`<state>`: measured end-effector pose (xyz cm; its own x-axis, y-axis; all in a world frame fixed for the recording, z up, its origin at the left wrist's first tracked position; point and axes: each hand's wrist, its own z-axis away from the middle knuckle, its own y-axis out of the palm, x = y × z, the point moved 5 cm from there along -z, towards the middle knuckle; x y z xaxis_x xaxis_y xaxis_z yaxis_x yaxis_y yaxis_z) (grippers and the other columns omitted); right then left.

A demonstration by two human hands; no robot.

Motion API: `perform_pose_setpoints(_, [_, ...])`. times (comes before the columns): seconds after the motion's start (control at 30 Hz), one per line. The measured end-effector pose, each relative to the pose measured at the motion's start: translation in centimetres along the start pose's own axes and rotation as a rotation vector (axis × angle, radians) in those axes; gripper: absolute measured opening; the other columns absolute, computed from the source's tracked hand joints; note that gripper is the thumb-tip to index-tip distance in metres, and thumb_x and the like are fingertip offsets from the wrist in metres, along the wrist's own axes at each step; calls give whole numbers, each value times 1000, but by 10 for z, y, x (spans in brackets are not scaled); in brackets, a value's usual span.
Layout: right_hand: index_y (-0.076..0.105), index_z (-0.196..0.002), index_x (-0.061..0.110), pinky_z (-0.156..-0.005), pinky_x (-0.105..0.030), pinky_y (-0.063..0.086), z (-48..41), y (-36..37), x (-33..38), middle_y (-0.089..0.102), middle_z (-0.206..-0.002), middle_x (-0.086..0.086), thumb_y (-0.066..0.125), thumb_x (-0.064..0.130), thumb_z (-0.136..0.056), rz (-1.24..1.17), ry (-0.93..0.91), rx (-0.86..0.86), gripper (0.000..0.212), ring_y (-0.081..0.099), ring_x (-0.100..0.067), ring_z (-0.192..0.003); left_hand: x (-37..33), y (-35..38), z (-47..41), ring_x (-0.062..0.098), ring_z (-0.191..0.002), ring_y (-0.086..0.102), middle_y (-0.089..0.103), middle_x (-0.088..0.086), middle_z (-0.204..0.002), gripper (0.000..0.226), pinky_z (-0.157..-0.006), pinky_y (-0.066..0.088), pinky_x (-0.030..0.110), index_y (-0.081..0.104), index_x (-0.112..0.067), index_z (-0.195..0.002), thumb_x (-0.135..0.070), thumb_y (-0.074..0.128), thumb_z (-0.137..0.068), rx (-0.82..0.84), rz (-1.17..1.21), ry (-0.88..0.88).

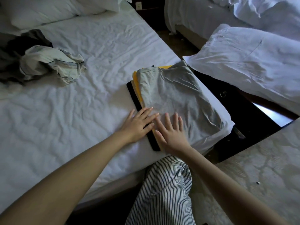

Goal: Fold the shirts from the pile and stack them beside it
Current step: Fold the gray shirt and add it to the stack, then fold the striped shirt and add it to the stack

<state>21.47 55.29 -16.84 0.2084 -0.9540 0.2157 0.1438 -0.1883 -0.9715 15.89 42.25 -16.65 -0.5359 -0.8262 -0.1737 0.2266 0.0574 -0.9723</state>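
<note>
left hand point(138, 123) and right hand point(171, 134) flat (fingers spread) on folded stack point(177, 90)

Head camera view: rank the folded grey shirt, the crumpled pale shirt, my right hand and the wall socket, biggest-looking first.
1. folded grey shirt
2. crumpled pale shirt, though it lies farther off, so its true size is unsure
3. right hand
4. wall socket

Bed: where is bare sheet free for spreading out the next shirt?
Bare sheet lies between the unfolded pile and the folded stack, and along the near edge beside the left hand. Crowded: the right edge, where stack and right hand sit.
</note>
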Motion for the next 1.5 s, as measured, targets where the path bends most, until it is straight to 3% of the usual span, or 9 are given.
perform_pose_setpoints(0.17, [20, -150, 24, -113, -41, -15, -20, -17, 45, 13, -158, 5, -5, 61, -89, -176, -100, -29, 75, 1, -17, -146, 33, -11, 21, 19, -147, 7, 7, 0, -160, 79, -116, 7, 39, 11, -32, -151, -52, -7, -77, -66, -37, -92])
perform_pose_setpoints(0.27, [28, -148, 25, -114, -37, -12, -37, -20, 76, 23, -156, 7, 14, 43, -102, -258, -106, -23, 51, 5, -15, -146, 75, -24, 47, 21, -147, 8, 6, 5, -160, 63, -116, 6, 30, 13, -24, -151, -21, 17, -89, -123, -27, -200])
perform_pose_setpoints(0.37, [33, -146, 25, -116, -36, -6, -57, -20, 111, 28, -154, 7, 19, 37, -103, -410, -91, -17, 47, 10, -15, -145, 115, -31, 80, 20, -147, 7, 5, 8, -160, 69, -116, 4, 26, 13, -19, -151, 0, 38, -90, -127, -8, -288])
perform_pose_setpoints(0.6, [29, -147, 25, -115, -36, -4, -114, -8, 188, 24, -155, 5, 23, 41, -102, -286, -251, 26, 48, 10, -17, -146, 191, -41, 141, 17, -145, 12, 12, 3, -160, 48, -115, 9, 34, 24, -21, -150, -26, 28, -102, -185, -28, -474])
perform_pose_setpoints(0.9, [22, -149, 21, -116, -34, -6, -197, 29, 213, 17, -158, 1, 30, 33, -102, -123, -278, 19, 50, 5, -17, -146, 284, -37, 145, 25, -135, 31, 33, 5, -151, 44, -105, 27, 34, 34, -9, -143, -26, 32, -102, -236, 235, -718])
perform_pose_setpoints(1.07, [34, -146, 17, -115, -31, 0, -205, 44, 202, 29, -153, -2, 23, 42, -97, -152, -261, -146, 56, 19, -19, -144, 303, -35, 96, 30, -119, 46, 54, 9, -128, 28, -93, 35, 35, 56, -5, -114, -25, 44, -98, -396, 221, -716])
perform_pose_setpoints(1.2, [56, -130, 13, -109, -34, 13, -206, 50, 203, 53, -138, -5, 28, 37, -89, -179, -297, -307, 55, 44, -25, -131, 323, -51, 46, 31, -125, 39, 37, 10, -145, 39, -96, 36, 41, 45, -8, -132, -27, 43, -98, -493, 184, -650])
perform_pose_setpoints(1.33, [59, -126, 14, -108, -36, 17, -207, 54, 201, 56, -134, -4, 34, 33, -91, -184, -329, -367, 48, 49, -25, -128, 356, -47, 17, 30, -131, 36, 24, 5, -155, 51, -102, 32, 39, 34, -21, -145, -31, 44, -97, -580, 269, -809])
perform_pose_setpoints(1.5, [61, -123, 15, -107, -37, 19, -206, 53, 202, 58, -132, -3, 35, 33, -91, -197, -357, -400, 45, 50, -23, -125, 358, -48, 22, 32, -103, 54, 68, 11, -107, 24, -82, 36, 33, 68, -14, -107, -23, 50, -93, -806, 204, -845])
